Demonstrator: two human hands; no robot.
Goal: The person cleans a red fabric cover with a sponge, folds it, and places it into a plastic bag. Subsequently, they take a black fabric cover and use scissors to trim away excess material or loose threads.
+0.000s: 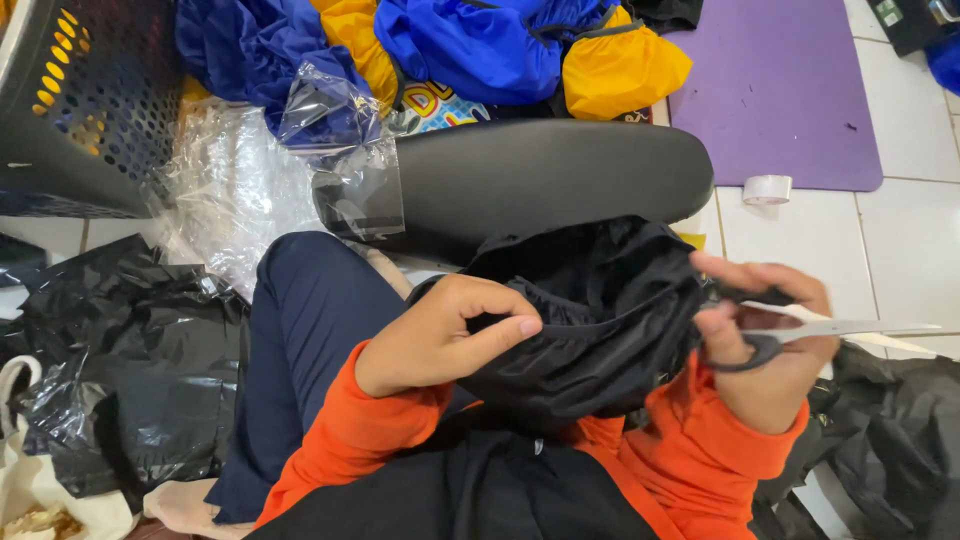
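My left hand (445, 330) grips a bunched black fabric item (590, 310) with an elastic-looking gathered edge, thumb pressed on its rim. My right hand (770, 345) holds a pair of scissors (840, 330) with dark handles, fingers through the loops, blades pointing right away from the fabric. The right hand's fingers also touch the fabric's right edge. Both arms wear orange sleeves. The fabric rests over my lap, above a dark blue trouser leg (300, 340).
A black padded seat (540, 180) lies just beyond the fabric. Blue and yellow garments (480, 45) are piled at the top, clear plastic wrap (240, 180) and a black perforated basket (90, 100) at left. A tape roll (767, 189) sits by a purple mat (780, 90). Black plastic bags (120, 360) lie left.
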